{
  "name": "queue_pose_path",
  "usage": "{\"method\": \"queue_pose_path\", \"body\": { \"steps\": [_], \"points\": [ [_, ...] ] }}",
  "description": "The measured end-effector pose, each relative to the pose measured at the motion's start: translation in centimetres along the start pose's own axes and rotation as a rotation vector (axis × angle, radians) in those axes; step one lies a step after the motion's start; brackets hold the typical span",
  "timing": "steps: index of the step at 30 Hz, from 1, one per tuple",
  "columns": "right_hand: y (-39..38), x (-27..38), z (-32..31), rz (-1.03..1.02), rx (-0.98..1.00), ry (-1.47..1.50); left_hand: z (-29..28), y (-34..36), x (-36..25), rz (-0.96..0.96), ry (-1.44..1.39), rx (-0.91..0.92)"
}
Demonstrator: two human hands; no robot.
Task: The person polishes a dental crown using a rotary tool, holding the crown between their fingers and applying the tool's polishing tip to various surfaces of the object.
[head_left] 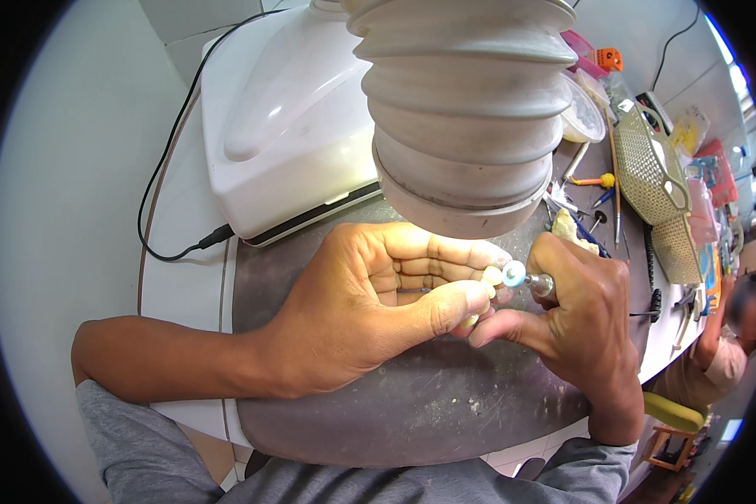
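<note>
My left hand (365,307) pinches a small cream-coloured dental piece (491,275), shaped like teeth, between thumb and fingertips. Its other fingers curl behind, and part of the piece is hidden by the thumb. In my right hand (586,315) is a rotary handpiece (541,285) with a metal nose, the fingers wrapped round it. A light-blue round wheel (513,273) sits on the handpiece's tip, right beside the dental piece; whether they touch I cannot tell. My right thumb reaches across to the left fingertips. Both hands are above a dusty grey work mat (395,412).
A wide ribbed white hose (470,118) hangs just beyond my hands. To its left stands a white machine (286,134) with a black cable (176,143). Woven baskets (647,155), small tools and a clear tub (584,113) crowd the right side. Another person (714,361) sits at far right.
</note>
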State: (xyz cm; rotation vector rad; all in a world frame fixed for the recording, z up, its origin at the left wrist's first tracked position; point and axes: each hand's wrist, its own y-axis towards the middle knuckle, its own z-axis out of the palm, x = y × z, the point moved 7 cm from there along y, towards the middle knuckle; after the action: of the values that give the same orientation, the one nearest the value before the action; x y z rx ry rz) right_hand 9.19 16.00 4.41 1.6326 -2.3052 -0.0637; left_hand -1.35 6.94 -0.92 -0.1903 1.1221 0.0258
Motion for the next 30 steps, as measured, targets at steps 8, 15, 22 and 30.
{"method": "queue_pose_path", "body": {
  "steps": [8, 15, 22, 30],
  "points": [
    [0.1, -0.05, -0.11, 0.019, -0.006, 0.011, 0.03, 0.02, -0.01, 0.006, -0.002, 0.002],
    [0.01, 0.09, -0.1, 0.01, -0.002, 0.012, 0.07, 0.0, -0.03, -0.015, 0.008, -0.001],
    [0.0, 0.21, 0.06, 0.004, 0.005, 0.018, 0.02, -0.04, -0.04, -0.02, 0.011, 0.003],
    [-0.04, 0.1, 0.0, -0.007, -0.01, -0.001, 0.08, -0.03, -0.09, -0.022, 0.0, -0.006]
  ]
}}
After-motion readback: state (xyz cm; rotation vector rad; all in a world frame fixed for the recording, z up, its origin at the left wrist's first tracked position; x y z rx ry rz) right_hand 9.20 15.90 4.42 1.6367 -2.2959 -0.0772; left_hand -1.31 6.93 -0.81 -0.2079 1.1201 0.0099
